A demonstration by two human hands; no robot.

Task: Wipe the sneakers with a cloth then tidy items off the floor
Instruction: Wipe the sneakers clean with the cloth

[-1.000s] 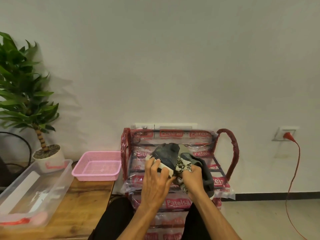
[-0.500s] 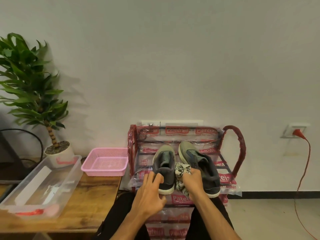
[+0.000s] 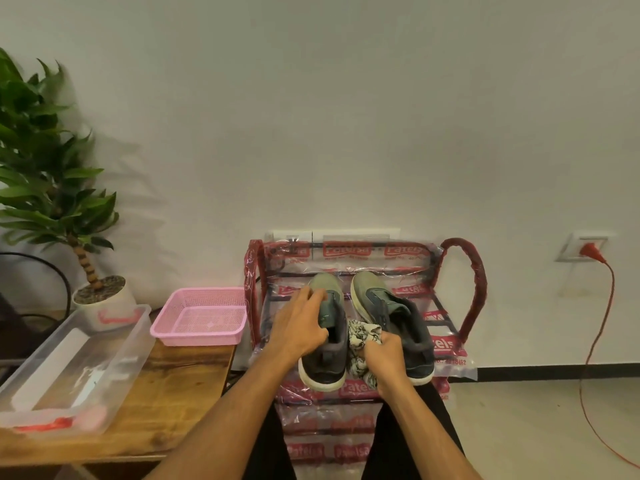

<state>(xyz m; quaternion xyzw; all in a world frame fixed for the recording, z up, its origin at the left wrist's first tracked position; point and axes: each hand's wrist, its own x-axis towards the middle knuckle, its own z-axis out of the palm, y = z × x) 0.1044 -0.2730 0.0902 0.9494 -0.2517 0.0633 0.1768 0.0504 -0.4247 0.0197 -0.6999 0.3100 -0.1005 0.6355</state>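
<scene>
Both sneakers (image 3: 360, 327) sit on the rack (image 3: 464, 289). The left hand (image 3: 301, 327) grips the left shoe's tongue, seemingly; the right hand (image 3: 386, 358) clutches the cloth (image 3: 362, 336) between them. Steady the shoe, then wipe firmly.

Single head view, forward and down, close over shoe rack (image 3: 464, 292), seemingly seated

Probably a home: shoe rack (image 3: 464, 271), potted plant (image 3: 52, 188).
</scene>
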